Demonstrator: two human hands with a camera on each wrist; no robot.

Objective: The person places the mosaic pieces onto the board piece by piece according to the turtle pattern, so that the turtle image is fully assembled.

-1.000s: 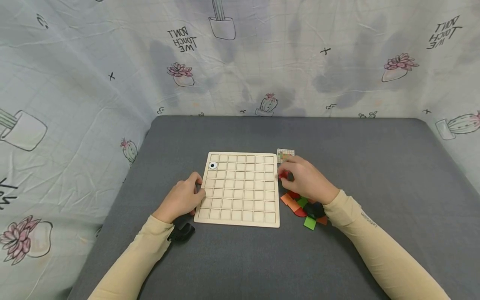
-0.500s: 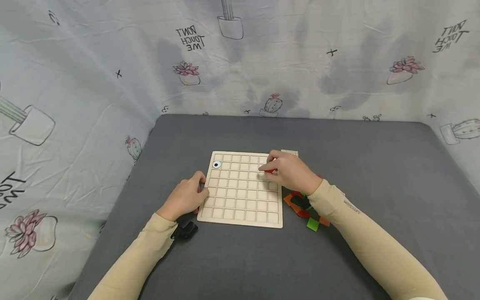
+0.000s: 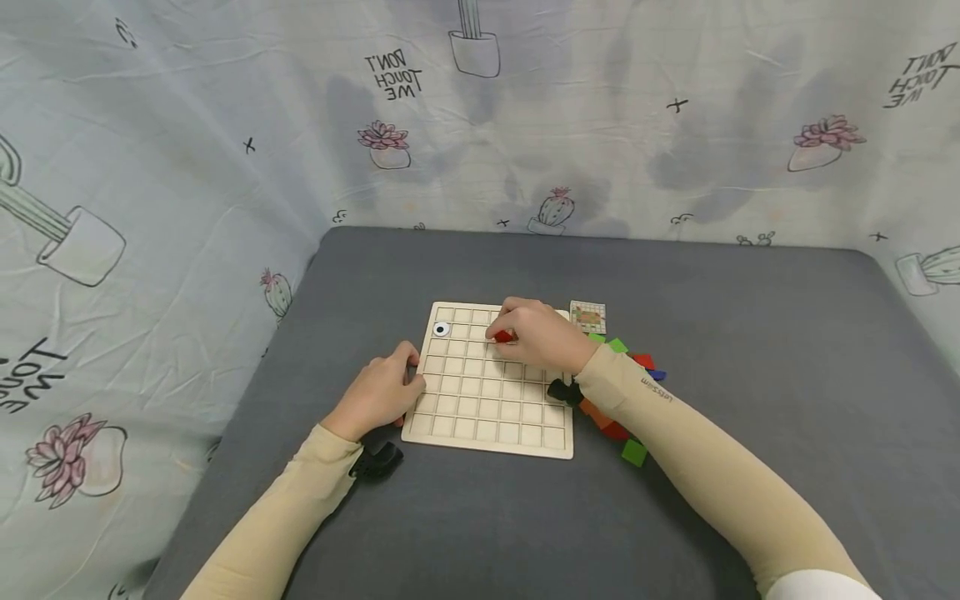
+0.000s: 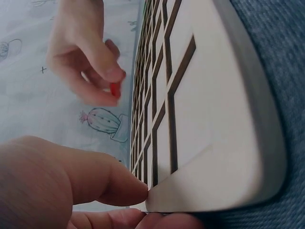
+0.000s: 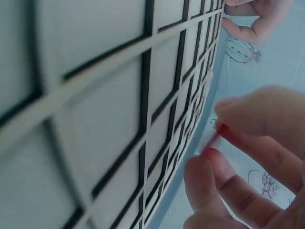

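Note:
A pale wooden board with a grid of square recesses lies on the grey table. My left hand holds its left edge; in the left wrist view the thumb presses by the rim with fingers below. Over the upper middle of the grid, my right hand pinches a small red tile between thumb and fingertips. The right wrist view shows this red tile edge-on, above the grid. A round white piece with a black dot sits in the upper left of the board.
A small printed pattern card lies by the board's upper right corner. Loose tiles lie right of the board, partly under my right forearm: a green tile, an orange tile, a red tile and a blue piece.
My right hand has carried the red tile from the loose pile leftward over the board. My left hand stays at the board's left edge. The view has shifted slightly.

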